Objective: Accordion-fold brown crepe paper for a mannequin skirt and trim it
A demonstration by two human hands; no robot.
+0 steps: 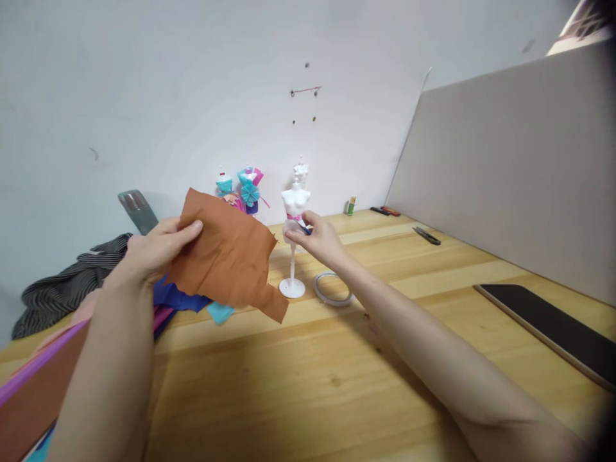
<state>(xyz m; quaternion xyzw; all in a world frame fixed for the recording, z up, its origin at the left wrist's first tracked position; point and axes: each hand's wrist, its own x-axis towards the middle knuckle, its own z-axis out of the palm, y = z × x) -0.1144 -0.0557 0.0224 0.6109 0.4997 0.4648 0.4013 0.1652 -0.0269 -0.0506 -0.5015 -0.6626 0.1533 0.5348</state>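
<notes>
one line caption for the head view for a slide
The left hand holds up a brown cloth while the right hand grips a white mannequin on a wooden table.

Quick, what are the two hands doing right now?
Left hand: closed, holding up the brown fabric.
Right hand: closed, pinching the white mannequin at its waist.

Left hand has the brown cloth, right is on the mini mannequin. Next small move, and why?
Probably swing the brown cloth over to the white mannequin torso. The left hand pinches the cloth by one edge, apart from the mannequin. The right hand grips the mannequin at its waist, upright on its stand, bare but for a pink band.
</notes>
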